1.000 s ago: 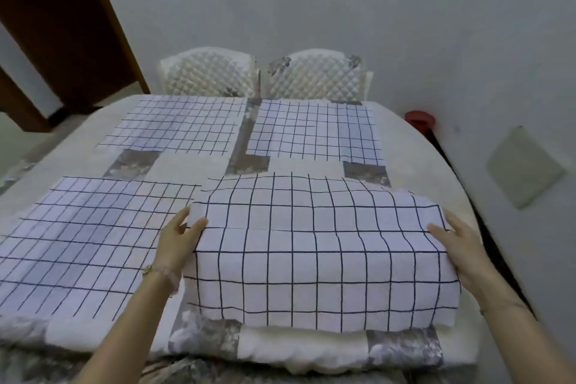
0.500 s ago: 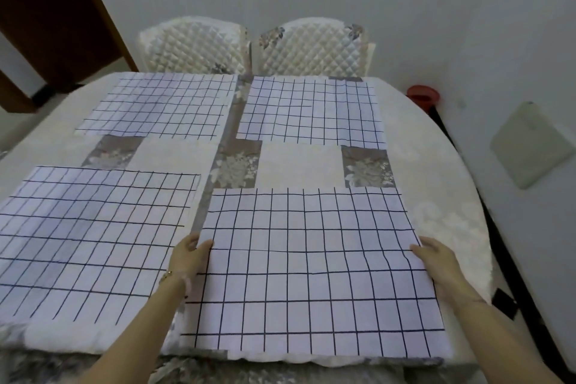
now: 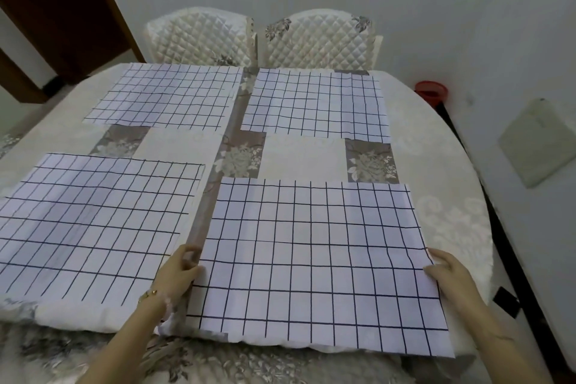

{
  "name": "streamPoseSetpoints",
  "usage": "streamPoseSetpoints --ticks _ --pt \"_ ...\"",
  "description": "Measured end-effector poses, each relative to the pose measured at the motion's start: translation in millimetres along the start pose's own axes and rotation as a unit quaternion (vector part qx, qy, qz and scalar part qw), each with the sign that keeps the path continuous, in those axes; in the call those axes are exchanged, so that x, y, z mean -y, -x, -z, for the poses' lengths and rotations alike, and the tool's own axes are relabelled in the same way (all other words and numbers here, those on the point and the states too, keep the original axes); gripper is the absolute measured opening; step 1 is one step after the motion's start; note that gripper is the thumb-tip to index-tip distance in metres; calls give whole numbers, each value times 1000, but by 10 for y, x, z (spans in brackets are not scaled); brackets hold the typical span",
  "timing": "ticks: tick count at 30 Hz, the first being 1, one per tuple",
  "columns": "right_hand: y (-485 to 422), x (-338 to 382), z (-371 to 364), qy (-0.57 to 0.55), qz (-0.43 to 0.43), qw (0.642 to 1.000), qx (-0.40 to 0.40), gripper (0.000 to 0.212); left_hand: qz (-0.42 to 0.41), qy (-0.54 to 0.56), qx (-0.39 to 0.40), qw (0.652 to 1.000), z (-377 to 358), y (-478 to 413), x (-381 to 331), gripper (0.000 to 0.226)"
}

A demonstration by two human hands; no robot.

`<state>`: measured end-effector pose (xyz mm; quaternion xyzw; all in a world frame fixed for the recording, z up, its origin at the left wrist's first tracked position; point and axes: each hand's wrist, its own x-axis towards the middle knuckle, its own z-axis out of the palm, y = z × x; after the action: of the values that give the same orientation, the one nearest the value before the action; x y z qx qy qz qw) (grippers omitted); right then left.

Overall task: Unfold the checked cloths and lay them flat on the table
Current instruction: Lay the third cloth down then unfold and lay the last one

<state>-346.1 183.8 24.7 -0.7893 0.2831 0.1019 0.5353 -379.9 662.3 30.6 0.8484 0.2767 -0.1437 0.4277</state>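
Gripping the white fabric cloth with dark grid lines [image 3: 314, 259] by its side edges, left hand [image 3: 179, 271] and right hand [image 3: 448, 274] are both pinching it; it's lying flat on the cream floral-covered table [image 3: 436, 165], near-right part.

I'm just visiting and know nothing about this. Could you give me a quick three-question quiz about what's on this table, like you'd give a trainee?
1. True or false: the white, dark-checked cloth nearest on the right lies folded in half.
2. Where do the left hand and right hand grip it? A) far corners B) side edges C) nowhere
3. Counting it, how many checked cloths lie on the cream oval table?
Key: 1 false; 2 B; 3 four.
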Motion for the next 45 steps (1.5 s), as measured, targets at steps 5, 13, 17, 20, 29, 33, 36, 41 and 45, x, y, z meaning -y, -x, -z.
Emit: streamPoseSetpoints --ticks 5,13,17,20,29,33,36,41,45 --pt "-5 1 -41 37 28 999 -3 45 -2 35 -46 998 -50 -41 -26 32" --pt "-190 59 -174 32 32 998 -34 46 -2 63 -127 990 -125 -172 -107 28" --pt "-201 40 -187 40 29 998 -34 46 -13 25 -149 988 -197 -216 -77 26" --pt "-209 9 -198 59 36 997 -42 44 -35 -57 -180 981 -244 -205 -81 22" --pt "-156 50 -305 139 48 982 -115 42 -377 -290 -140 868 -824 -294 -328 41" --pt "-43 209 -517 280 186 927 -167 37 -375 -320 -88 866 -1113 -325 -279 33" --pt "-38 326 -784 299 287 907 -70 37 -343 -343 -73 871 -1188 -325 -159 56" --pt "-254 400 -1160 433 373 810 131 44 -334 -370 -66 864 -1159 -327 -102 54" --pt "-615 525 -1113 476 298 822 96 49 -347 -378 -70 856 -1153 -322 -58 55"
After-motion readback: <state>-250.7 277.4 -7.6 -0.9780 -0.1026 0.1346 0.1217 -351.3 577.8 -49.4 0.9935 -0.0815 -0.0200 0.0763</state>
